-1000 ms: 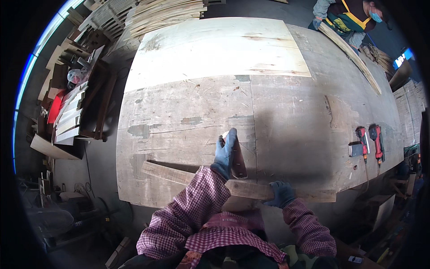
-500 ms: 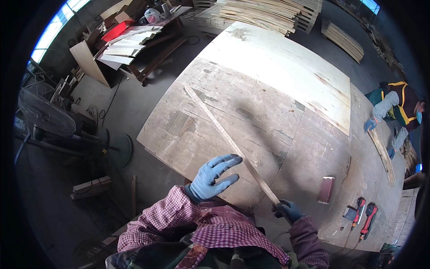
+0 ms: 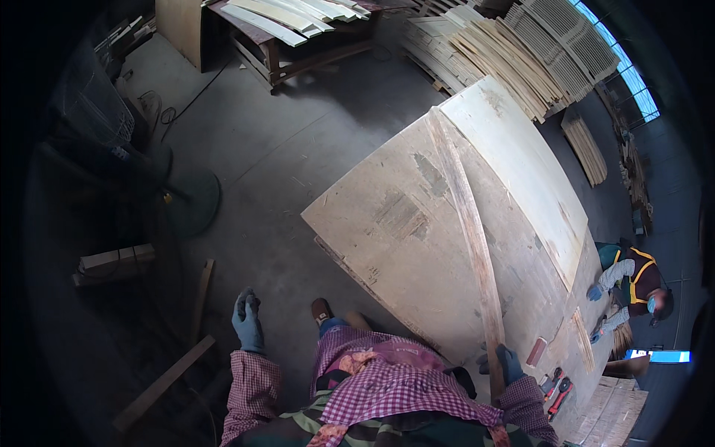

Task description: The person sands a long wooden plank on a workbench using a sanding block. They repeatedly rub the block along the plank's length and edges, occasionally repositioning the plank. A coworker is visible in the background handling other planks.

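Note:
My right hand (image 3: 505,365), in a blue-grey glove, is closed around the near end of a long, narrow wooden board (image 3: 471,220). The board runs away from me across the large worktable (image 3: 372,212), its far end by the table's far left corner. Off the table's left side, over the floor, my gloved left hand (image 3: 248,322) is raised with slightly bent fingers and holds nothing. A dark red block (image 3: 536,351) lies on the table right of my right hand. Beside it are two red-and-black power tools (image 3: 559,398).
A co-worker (image 3: 633,283) bends over the table's right side, gloved hands near a wooden strip (image 3: 583,340). A pale sheet (image 3: 521,171) covers the far part. Stacked planks (image 3: 506,59) stand behind. Loose timber (image 3: 164,384) and a round stand base (image 3: 190,205) are at left.
The view has turned left. My left hand has moved from beside the board out to the left, over the floor. The board has turned to show its broad face, still in my right hand.

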Demonstrator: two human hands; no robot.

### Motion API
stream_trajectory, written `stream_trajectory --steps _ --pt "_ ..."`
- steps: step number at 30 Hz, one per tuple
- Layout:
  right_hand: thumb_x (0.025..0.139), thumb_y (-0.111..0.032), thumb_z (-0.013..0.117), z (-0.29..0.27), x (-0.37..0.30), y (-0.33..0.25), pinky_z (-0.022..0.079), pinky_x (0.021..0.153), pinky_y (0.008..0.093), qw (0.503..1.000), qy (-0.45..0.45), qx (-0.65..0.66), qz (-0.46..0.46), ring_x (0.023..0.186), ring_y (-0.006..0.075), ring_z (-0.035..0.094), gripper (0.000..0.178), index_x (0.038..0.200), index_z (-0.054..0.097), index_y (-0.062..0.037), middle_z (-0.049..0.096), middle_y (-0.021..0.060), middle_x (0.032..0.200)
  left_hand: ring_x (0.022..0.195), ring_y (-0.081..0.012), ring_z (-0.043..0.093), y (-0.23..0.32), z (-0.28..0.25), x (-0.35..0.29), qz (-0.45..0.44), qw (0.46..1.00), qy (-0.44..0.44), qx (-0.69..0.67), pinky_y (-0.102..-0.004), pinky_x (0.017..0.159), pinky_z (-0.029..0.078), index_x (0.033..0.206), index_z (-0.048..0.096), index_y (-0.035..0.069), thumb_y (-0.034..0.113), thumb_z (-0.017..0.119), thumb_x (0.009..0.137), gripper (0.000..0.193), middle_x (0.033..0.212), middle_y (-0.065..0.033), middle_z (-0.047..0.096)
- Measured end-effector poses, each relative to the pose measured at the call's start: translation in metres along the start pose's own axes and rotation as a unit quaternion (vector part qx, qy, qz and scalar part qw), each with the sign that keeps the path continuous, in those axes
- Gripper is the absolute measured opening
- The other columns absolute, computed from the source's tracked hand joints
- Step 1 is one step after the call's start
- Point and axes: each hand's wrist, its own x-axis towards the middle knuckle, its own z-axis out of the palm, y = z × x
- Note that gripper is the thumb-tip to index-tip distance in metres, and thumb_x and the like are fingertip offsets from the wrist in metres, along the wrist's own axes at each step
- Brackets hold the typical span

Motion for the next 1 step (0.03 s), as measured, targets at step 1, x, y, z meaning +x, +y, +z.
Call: stream_trajectory --steps 1 --pt "0.094 -0.061 0.050 0.0104 0.0075 0.0020 0.056 0.075 0.0438 0.999 0.004 0.005 0.041 0.082 0.0338 0.068 0.076 0.139 0.046 0.0012 0.067 0.0237 0.104 0.112 -0.0172 0.061 -0.0115 -0.0250 0.0126 -0.022 1.000 0.021 0.008 -0.0325 0.099 0.048 0.131 0.059 0.004 0.028 0.067 0.095 0.044 0.127 -0.0098 0.063"
